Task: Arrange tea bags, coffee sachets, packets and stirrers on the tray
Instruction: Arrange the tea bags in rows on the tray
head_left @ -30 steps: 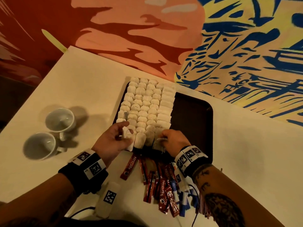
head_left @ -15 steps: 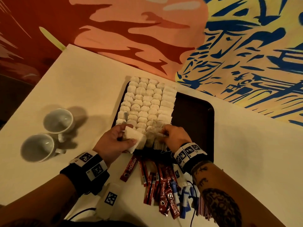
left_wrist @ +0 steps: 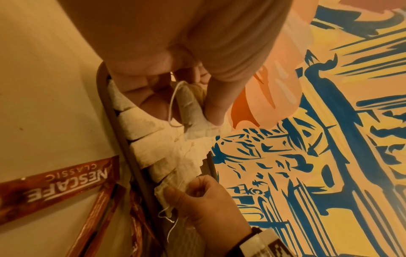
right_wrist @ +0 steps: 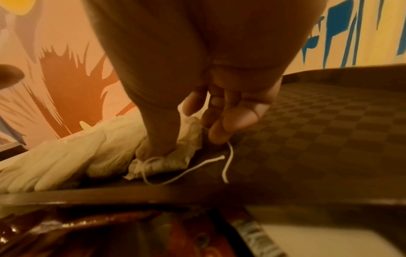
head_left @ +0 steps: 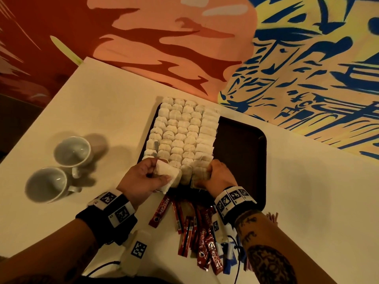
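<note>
Two hands worked at the near edge of the dark tray in the head view. The left hand pinched a white tea bag just above the tray's near left corner. The right hand curled round another tea bag at the front of the rows of tea bags filling the tray's left half. Red Nescafe sachets lay on the white table just below the tray. Two white cups sat far left.

From the left wrist, thumb and fingers squeezed the bag, its string hanging.

From the right wrist, the thumb pressed its bag on the tray floor.
</note>
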A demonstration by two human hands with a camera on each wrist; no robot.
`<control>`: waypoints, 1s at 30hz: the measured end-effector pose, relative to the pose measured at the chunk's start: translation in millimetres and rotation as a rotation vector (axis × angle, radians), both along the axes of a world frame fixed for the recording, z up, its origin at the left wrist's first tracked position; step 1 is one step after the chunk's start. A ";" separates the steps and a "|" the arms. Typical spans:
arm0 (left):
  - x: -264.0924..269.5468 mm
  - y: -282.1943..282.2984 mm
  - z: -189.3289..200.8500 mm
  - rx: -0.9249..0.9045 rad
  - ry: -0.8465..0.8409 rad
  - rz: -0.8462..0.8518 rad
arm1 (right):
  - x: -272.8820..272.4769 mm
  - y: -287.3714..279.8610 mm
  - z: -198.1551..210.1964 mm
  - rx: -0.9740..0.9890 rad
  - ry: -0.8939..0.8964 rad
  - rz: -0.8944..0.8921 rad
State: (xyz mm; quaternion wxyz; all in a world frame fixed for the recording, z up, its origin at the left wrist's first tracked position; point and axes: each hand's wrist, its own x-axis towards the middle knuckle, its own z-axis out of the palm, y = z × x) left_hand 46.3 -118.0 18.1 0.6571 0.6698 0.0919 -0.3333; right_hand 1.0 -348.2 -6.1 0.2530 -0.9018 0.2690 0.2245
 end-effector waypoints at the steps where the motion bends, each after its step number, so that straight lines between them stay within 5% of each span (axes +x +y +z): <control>1: -0.4 -0.6 0.3 -0.001 0.003 -0.003 | 0.4 0.4 0.0 0.006 0.001 -0.004; 9: -5.5 -2.0 3.4 0.019 -0.005 -0.031 | -8.6 -0.1 6.9 0.090 0.022 -0.218; 20: -8.1 -0.2 3.7 0.032 -0.010 -0.056 | -4.2 -0.6 10.3 0.075 0.029 -0.254; 26: -6.7 1.4 2.3 0.048 -0.013 -0.046 | 23.0 -13.3 18.6 0.146 -0.128 -0.408; 30: -4.2 -1.8 3.4 0.055 0.005 -0.041 | 41.0 -6.8 21.2 0.153 -0.037 -0.327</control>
